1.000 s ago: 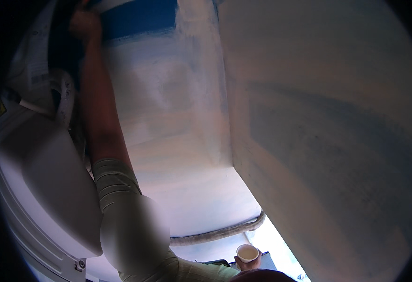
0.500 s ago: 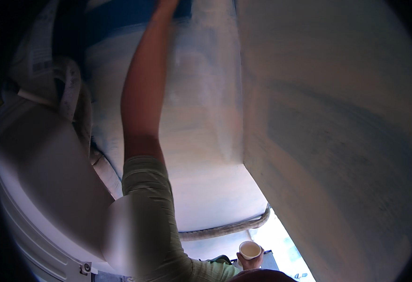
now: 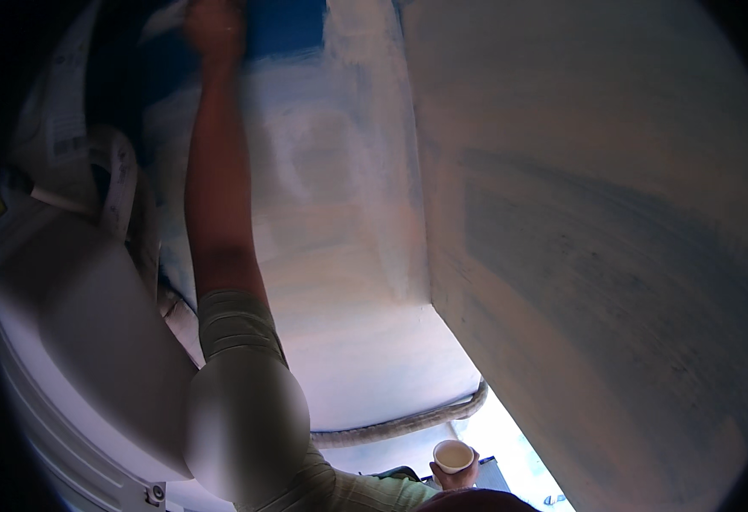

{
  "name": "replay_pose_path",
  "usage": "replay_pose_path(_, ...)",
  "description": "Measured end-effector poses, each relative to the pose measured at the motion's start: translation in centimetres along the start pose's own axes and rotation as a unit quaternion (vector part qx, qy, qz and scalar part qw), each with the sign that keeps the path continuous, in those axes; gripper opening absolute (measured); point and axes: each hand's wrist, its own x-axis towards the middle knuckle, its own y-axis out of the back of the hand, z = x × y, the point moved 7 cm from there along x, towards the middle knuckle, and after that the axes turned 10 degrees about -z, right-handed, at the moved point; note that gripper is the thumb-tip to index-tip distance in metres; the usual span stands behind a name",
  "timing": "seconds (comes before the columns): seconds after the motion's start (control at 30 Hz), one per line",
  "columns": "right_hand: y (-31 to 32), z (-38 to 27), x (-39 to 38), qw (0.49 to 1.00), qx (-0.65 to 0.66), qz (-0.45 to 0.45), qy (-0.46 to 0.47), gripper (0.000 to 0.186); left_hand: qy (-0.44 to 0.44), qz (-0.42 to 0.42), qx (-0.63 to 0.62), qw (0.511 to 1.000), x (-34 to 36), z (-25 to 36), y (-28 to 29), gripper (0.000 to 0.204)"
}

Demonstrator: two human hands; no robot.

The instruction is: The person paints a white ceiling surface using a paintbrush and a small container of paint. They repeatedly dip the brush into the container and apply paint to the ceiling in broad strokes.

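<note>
My left hand (image 3: 215,34) is raised at the top edge against a blue band (image 3: 284,21) on a wall streaked with pale paint (image 3: 340,171). Its fingers are curled and blurred; what they grip is not clear. The bare forearm runs down to an olive sleeve, partly covered by a blurred round patch. Low in the view, my right hand (image 3: 463,476) grips a white cup (image 3: 452,454) of pale liquid.
A white plastic housing (image 3: 92,341) fills the left side, with bent pipes (image 3: 119,183) and a printed label (image 3: 66,128) above it. A large mottled panel (image 3: 604,256) spans the right. A wrapped hose (image 3: 408,422) crosses low, beside a bright gap.
My left arm swung right, then came back leftward, ending right of where it was a second ago. An orange tip seen above that hand earlier is out of sight. The cup stays low.
</note>
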Motion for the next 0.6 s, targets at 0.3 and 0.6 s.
replay_pose_path(0.3, 0.5, -2.2, -0.6, 1.0, 0.009, -0.002, -0.027, 0.088, 0.092, -0.075, -0.193, 0.974, -0.9, 14.5, -6.0, 0.036)
replay_pose_path(0.6, 0.7, -4.8, -0.3, 0.999, 0.027, -0.003, -0.019, 0.087, 0.073, 0.034, -0.147, 0.986, -0.2, 8.9, -0.8, 0.024)
